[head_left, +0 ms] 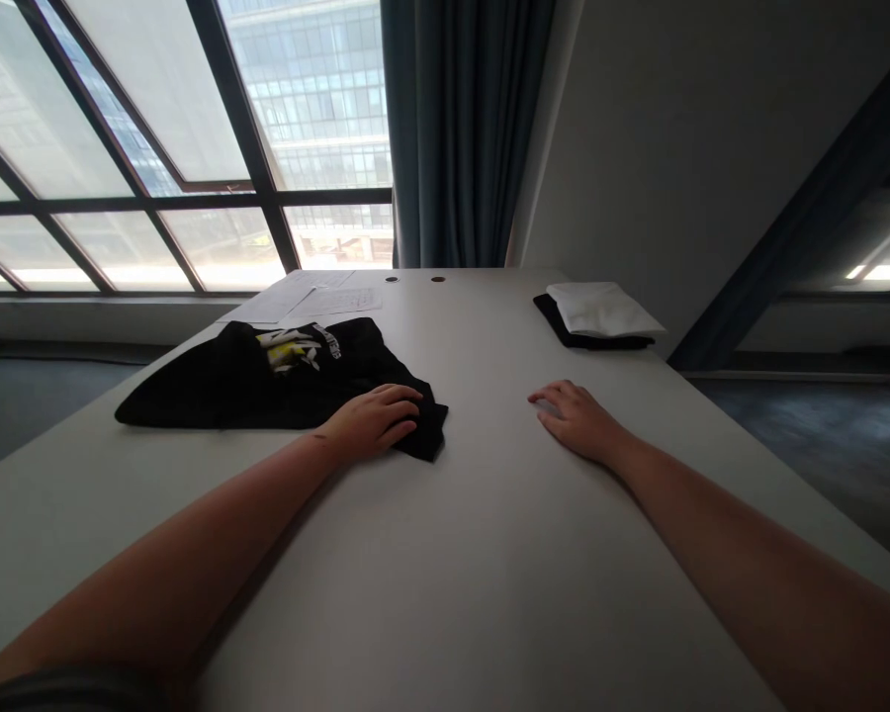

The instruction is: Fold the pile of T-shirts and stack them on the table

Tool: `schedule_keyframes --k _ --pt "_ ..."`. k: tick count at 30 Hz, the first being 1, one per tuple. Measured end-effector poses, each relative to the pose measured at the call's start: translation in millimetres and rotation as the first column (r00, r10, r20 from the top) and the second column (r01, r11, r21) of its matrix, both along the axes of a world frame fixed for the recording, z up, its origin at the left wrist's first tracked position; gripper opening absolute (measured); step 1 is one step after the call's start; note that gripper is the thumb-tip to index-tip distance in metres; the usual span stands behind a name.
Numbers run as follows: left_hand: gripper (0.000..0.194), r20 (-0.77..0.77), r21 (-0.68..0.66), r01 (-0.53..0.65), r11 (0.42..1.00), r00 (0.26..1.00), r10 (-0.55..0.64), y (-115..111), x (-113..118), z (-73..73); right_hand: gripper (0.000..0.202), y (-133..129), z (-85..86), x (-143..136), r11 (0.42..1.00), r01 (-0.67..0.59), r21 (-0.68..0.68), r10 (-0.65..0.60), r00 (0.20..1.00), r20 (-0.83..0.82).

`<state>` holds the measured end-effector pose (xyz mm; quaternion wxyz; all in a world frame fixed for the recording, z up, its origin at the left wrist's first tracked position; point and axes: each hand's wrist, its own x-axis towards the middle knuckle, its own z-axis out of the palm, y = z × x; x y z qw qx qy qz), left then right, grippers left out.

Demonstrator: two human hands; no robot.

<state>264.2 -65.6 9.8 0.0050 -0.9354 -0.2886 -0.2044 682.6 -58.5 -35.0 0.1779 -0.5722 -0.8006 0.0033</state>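
A black T-shirt with a white and yellow print lies loosely spread on the left half of the white table. My left hand rests on its right end, fingers stretched out and palm down. Right of centre, my right hand lies on the bare tabletop with its fingers apart and slightly bent, holding nothing. Beyond it, a folded white cloth sits on top of a folded black cloth.
Sheets of paper lie at the far left of the white table. Two small round cable holes are near its back edge. Behind stand a large window and a blue-grey curtain.
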Motion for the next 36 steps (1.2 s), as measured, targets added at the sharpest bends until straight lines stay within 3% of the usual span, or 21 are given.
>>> schedule_keyframes --k 1,3,4,6,8,10,13,16,20,22,25,30,33,36 --pt "0.030 -0.002 0.037 -0.046 0.998 0.999 0.046 0.8 -3.3 1.6 0.039 -0.2 0.5 -0.4 1.000 0.002 -0.006 -0.002 1.000 0.000" --pt "0.033 0.054 0.127 -0.273 0.954 0.962 0.269 7.5 -17.7 4.9 0.040 -0.3 1.1 -0.8 1.000 0.006 -0.020 -0.006 1.000 0.000" --pt "0.037 0.096 0.159 -0.420 0.893 0.907 0.410 12.7 -28.5 6.1 0.040 -0.1 1.1 -0.8 1.000 0.007 -0.026 -0.007 1.000 0.001" --pt "0.052 0.143 0.164 -0.680 0.714 0.733 0.665 24.6 -56.0 7.4 0.040 0.4 0.9 -0.5 0.999 0.007 -0.031 -0.007 1.000 0.005" --pt "0.068 0.069 0.108 -0.830 0.548 0.556 0.829 36.2 -87.9 6.9 0.040 0.9 0.2 0.2 1.000 0.008 -0.025 -0.008 1.000 0.007" --pt "0.077 -0.076 -0.012 -0.885 0.465 0.464 0.882 45.5 -118.0 5.3 0.040 1.3 -0.7 1.1 1.000 0.005 -0.017 -0.005 1.000 0.008" --pt "0.082 -0.113 -0.075 -0.932 0.354 0.360 0.926 54.5 -148.8 3.2 0.040 1.3 -1.8 2.1 1.000 -0.007 -0.008 0.007 1.000 0.005" --pt "0.072 -0.079 -0.061 -0.961 0.271 0.275 0.958 58.8 -160.1 2.6 0.040 1.3 -2.7 2.6 1.000 -0.018 0.007 0.018 1.000 -0.003" --pt "0.055 -0.036 -0.123 -0.969 0.214 0.220 0.975 58.4 -159.4 3.4 0.040 2.2 -3.5 2.6 1.000 -0.021 0.016 0.022 1.000 -0.004" --pt "0.052 0.004 -0.122 -0.967 0.225 0.226 0.974 55.5 -155.5 5.5 0.040 2.4 -2.8 2.2 1.000 -0.017 0.012 0.017 1.000 -0.003" --pt "0.046 0.065 -0.060 -0.956 0.286 0.282 0.957 50.5 -143.7 13.1 0.039 1.6 -0.6 0.9 1.000 -0.009 0.001 0.009 1.000 0.001" --pt "0.039 0.064 -0.110 -0.923 0.368 0.363 0.929 44.8 -103.1 35.7 0.040 0.3 1.0 -0.4 1.000 -0.010 -0.015 0.010 1.000 0.002" --pt "0.034 0.103 -0.181 -0.862 0.474 0.463 0.881 36.6 -67.4 45.9 0.038 0.0 0.6 -0.9 1.000 -0.001 -0.018 0.000 1.000 -0.019" --pt "0.029 0.237 -0.226 -0.713 0.664 0.621 0.747 18.6 -26.7 45.4 0.037 -3.2 6.4 -4.6 0.999 -0.032 0.024 0.035 0.988 -0.151"
